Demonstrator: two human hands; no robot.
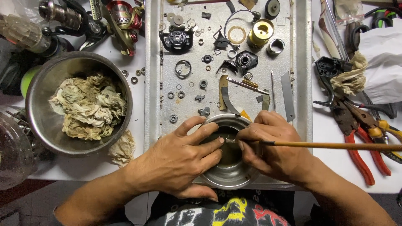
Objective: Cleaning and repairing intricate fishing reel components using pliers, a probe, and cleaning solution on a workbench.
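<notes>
Over the small steel bowl (pixel 228 178), the right hand (pixel 272 146) pinches a brush (pixel 335 145) lying crosswise, tip leftward, left hand (pixel 184 159) pinching a small part.

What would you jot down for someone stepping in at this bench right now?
Left hand: pinching a tiny part over the small metal bowl.
Right hand: holding a thin brush, tip at that part.
Around: reel parts laid out on the metal tray; big bowl of dirty rags on the left; pliers on the right.
Done: reel taken apart.
Left: cannot tell how many parts are cleaned.
</notes>
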